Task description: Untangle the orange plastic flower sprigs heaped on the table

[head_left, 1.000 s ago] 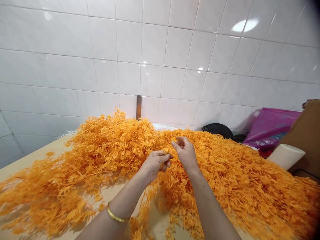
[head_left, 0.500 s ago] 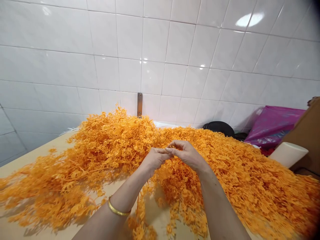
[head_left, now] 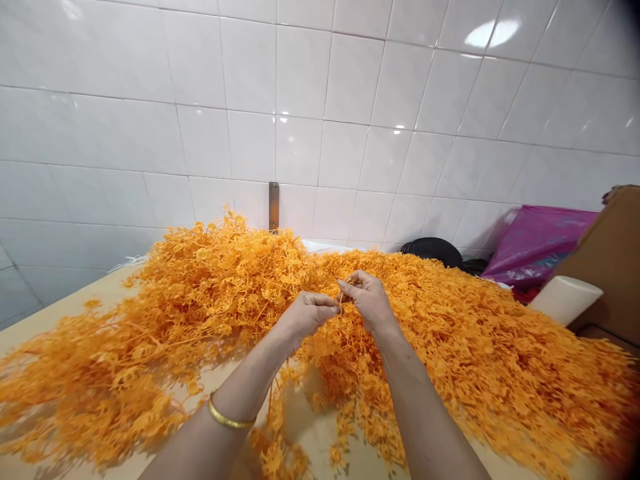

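Orange artificial flower sprays lie heaped across the table, one pile (head_left: pixel 225 273) to the left and a broader one (head_left: pixel 490 347) to the right. In front of where they meet, my left hand (head_left: pixel 309 317) is closed in a pinch on a thin orange stem (head_left: pixel 341 300). Just right of it and slightly higher, my right hand (head_left: pixel 367 300) pinches the same stem between thumb and fingers. Below my left wrist hangs a flower spray (head_left: pixel 274 427); whether it belongs to the held stem I cannot tell. A gold bangle (head_left: pixel 227 413) circles my left forearm.
A white tiled wall (head_left: pixel 300 80) rises behind the table (head_left: pixel 107 290). At the back right are black round discs (head_left: pixel 435 250), a purple plastic bag (head_left: pixel 540 240), a cream roll (head_left: pixel 567 300) and a cardboard box (head_left: pixel 607 260). A metal strip (head_left: pixel 273 207) stands against the wall.
My hands have come slightly apart, the right one rising a little, so a short length of stem now shows between them. The whole view has shifted slightly.
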`<control>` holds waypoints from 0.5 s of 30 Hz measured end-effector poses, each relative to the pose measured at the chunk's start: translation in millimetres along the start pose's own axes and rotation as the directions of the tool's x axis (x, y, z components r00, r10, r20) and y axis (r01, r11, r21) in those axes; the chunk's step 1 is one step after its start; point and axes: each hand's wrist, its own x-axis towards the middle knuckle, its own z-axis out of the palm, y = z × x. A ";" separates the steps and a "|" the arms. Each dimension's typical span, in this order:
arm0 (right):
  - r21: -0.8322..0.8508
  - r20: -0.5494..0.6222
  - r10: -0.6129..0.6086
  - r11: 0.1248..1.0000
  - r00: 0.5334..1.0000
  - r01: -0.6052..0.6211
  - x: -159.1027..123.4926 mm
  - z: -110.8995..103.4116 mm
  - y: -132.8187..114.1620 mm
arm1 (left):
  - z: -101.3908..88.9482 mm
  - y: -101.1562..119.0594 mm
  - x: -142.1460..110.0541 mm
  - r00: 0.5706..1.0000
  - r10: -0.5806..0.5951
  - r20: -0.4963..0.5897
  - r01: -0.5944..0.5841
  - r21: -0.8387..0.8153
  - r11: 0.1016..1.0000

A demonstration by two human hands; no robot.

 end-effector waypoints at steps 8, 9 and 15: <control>0.022 -0.186 -0.041 0.999 0.982 0.046 -2.4 13.5 5.6 | -5.5 -0.6 2.6 0.999 0.015 0.036 -0.012 -0.094 0.996; 0.049 -0.195 -0.028 0.998 0.980 0.038 -2.6 14.4 5.1 | -5.7 0.0 2.6 0.999 0.022 0.035 -0.019 -0.092 0.996; 0.216 -0.252 0.083 0.976 0.964 -0.028 -4.6 16.6 -5.3 | -3.2 5.9 -0.3 0.996 0.072 0.056 -0.067 -0.088 0.994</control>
